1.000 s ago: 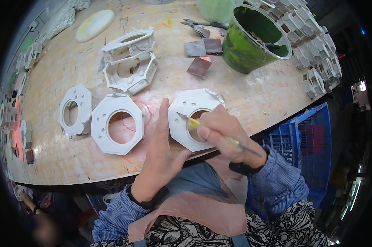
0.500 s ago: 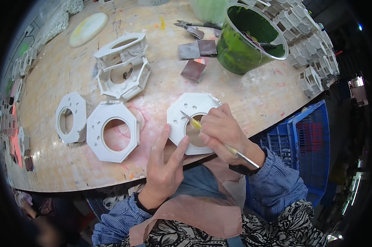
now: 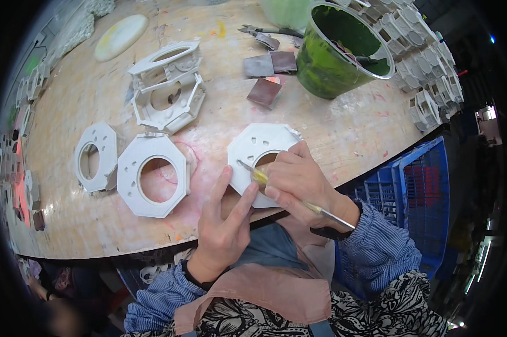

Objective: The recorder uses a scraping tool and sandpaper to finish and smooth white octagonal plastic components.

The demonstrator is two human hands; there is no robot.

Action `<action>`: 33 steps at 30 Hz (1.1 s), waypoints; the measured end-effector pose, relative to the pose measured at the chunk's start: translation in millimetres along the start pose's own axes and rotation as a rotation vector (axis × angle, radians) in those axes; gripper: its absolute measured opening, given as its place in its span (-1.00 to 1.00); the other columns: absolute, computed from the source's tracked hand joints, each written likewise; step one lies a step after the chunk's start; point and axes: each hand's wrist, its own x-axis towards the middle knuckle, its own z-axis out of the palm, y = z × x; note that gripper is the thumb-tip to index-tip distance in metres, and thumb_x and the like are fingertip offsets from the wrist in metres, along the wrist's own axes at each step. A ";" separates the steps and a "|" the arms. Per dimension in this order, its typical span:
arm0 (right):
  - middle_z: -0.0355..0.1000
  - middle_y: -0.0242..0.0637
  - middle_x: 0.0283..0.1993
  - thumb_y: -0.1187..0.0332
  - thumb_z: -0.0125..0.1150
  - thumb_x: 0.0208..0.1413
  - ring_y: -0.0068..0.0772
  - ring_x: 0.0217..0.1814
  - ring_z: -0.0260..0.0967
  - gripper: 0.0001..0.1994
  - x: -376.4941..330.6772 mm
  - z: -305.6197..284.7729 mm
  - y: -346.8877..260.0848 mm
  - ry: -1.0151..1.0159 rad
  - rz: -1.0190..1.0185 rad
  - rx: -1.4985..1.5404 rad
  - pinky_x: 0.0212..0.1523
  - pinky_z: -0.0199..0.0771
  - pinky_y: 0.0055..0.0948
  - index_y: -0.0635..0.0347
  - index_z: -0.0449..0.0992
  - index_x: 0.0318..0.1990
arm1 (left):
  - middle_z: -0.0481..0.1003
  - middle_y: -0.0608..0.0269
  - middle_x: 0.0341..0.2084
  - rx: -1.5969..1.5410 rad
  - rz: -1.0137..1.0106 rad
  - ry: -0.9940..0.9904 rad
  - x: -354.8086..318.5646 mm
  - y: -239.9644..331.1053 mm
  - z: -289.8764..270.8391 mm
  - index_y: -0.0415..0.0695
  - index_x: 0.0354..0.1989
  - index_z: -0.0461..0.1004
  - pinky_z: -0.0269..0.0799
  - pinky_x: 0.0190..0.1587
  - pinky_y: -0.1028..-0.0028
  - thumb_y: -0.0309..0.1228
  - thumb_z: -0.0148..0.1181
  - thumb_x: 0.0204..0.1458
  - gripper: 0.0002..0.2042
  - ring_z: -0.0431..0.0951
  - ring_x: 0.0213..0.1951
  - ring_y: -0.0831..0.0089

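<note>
A white octagonal frame (image 3: 243, 140) with a round opening and several small recesses in its face is before me at the table's near edge. My left hand (image 3: 222, 233) holds its lower left side, thumb and forefinger spread against it. My right hand (image 3: 307, 182) grips a slim craft knife (image 3: 260, 175) with a yellow grip and a metal rear end. Its pointed tip is at a small recess left of the round opening. My right fingers hide part of the frame's right side.
Two similar octagonal frames (image 3: 128, 194) (image 3: 104, 143) stand to the left, with an open frame piece (image 3: 174, 115) behind them. Abrasive pads (image 3: 264, 92), pliers (image 3: 256, 28) and a green-stained tub (image 3: 326, 73) lie farther back. A blue crate (image 3: 399, 191) is beside the table, right of stacked white parts (image 3: 424, 70).
The knife tip has moved down and left across the frame's face, to a lower recess. My right hand has shifted slightly left; my left hand keeps its hold.
</note>
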 end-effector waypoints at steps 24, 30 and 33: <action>0.20 -0.23 -0.43 0.27 -0.02 0.21 -0.14 -0.33 0.12 -0.78 10.2 -1.0 4.7 -0.065 -0.003 0.085 -0.19 0.09 -0.22 0.19 0.34 -0.43 | 0.36 -0.09 -0.04 0.026 -0.026 0.075 -3.3 1.7 2.9 -0.10 0.05 0.55 0.42 -0.01 0.29 -0.68 0.34 -0.20 -0.48 0.44 -0.04 0.05; 0.19 -0.23 -0.45 0.28 -0.03 0.21 -0.14 -0.35 0.09 -0.76 9.5 0.0 -3.4 -0.140 -0.048 0.137 -0.21 0.09 -0.23 0.21 0.35 -0.44 | 0.38 -0.07 -0.05 -0.037 -0.052 0.111 -6.2 -1.4 5.3 -0.10 0.04 0.56 0.45 -0.06 0.29 -0.67 0.37 -0.21 -0.48 0.46 -0.07 0.06; 0.28 -0.26 -0.40 0.34 0.09 0.09 -0.16 -0.29 0.20 -0.89 14.0 -9.9 5.1 -0.033 0.064 0.046 -0.23 0.10 -0.24 0.16 0.42 -0.37 | 0.25 -0.03 0.02 -0.008 -0.024 0.056 -5.6 -0.6 2.1 -0.19 0.04 0.52 0.50 0.01 0.36 -0.81 0.29 -0.22 -0.46 0.51 -0.02 0.12</action>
